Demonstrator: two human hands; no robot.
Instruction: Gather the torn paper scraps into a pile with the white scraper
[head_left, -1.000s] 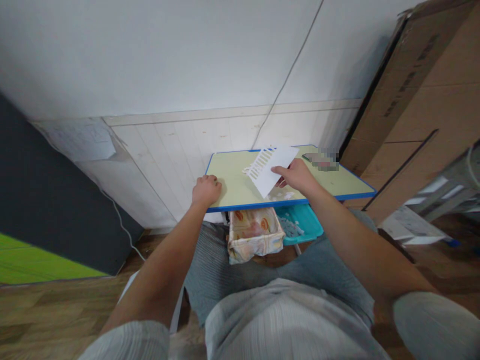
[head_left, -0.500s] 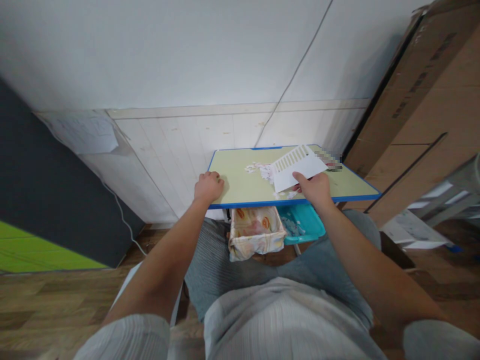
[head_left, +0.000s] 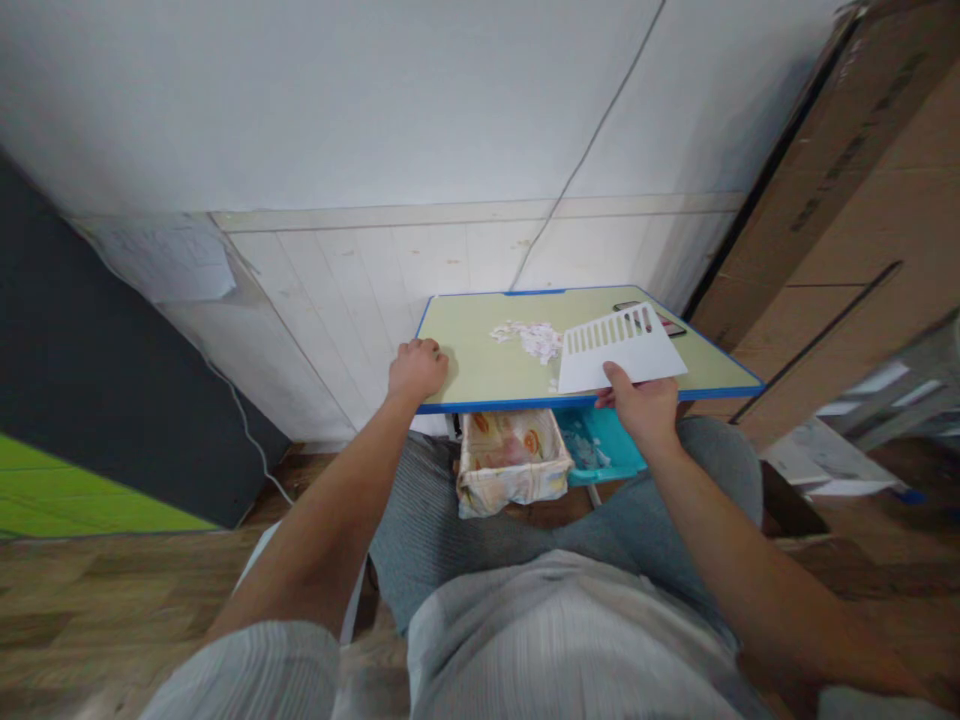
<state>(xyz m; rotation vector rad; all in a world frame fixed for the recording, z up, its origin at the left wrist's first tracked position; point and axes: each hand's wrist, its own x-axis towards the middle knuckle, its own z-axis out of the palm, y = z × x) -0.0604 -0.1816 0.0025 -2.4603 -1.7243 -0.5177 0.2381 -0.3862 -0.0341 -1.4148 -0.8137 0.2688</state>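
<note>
Right hand (head_left: 646, 408) is grasping white card (head_left: 626, 362) by table's near edge (head_left: 495, 405).
Slots (head_left: 608, 332) are facing far, long axis running left-right (left hand (head_left: 418, 369), well apart: grip I cannot tell).

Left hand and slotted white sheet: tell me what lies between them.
In the head view, a pile of small whitish pieces lies on the tabletop between the left hand and the slotted white sheet, nearer the sheet.

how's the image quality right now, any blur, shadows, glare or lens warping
Head view: soft, rather dim light, with a faint shadow on the wall beside the cardboard, whose printing is too blurred to read; the white slotted card shows its slots without obvious glare, but the paper scraps smear together; the cardboard's outward lean suggests wide-lens stretching.
</note>
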